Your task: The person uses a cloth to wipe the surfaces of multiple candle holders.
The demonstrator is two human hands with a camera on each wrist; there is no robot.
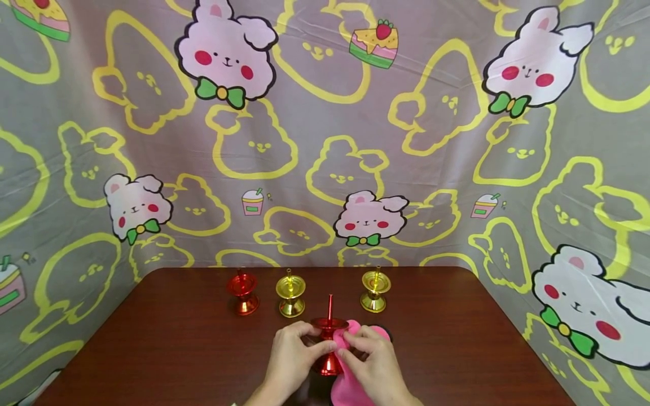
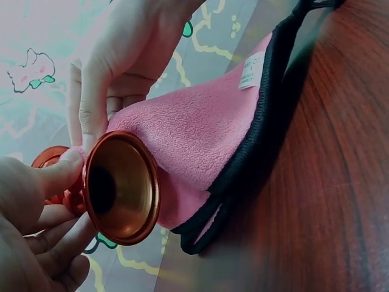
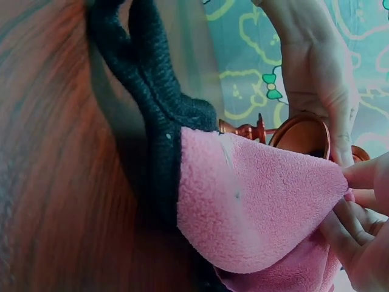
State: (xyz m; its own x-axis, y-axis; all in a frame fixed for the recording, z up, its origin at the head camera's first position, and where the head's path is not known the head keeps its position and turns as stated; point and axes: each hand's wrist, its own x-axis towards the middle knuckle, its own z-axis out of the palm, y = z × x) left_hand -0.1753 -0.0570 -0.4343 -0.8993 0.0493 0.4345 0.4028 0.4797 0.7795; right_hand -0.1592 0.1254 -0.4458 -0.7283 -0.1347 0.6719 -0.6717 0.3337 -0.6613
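Note:
A shiny red candle holder (image 1: 329, 366) with a flared base and a thin upright spike is held just above the table's near side. My left hand (image 1: 287, 356) grips its stem from the left, thumb in front; the left wrist view looks into the hollow underside of the base (image 2: 130, 185). On the other side my right hand (image 1: 377, 361) pinches a pink fleecy cloth (image 1: 349, 389) against the stem. The cloth hangs down in folds, its dark edging (image 2: 249, 140) and a small white label (image 2: 251, 70) showing in the left wrist view. Cloth and fingers hide part of the stem.
Farther back on the brown table (image 1: 178, 355) stand another red candle holder (image 1: 246, 305) and two gold ones, one left of centre (image 1: 291, 307) and one to the right (image 1: 373, 303). A patterned cloth backdrop (image 1: 304, 124) encloses the table's back and sides.

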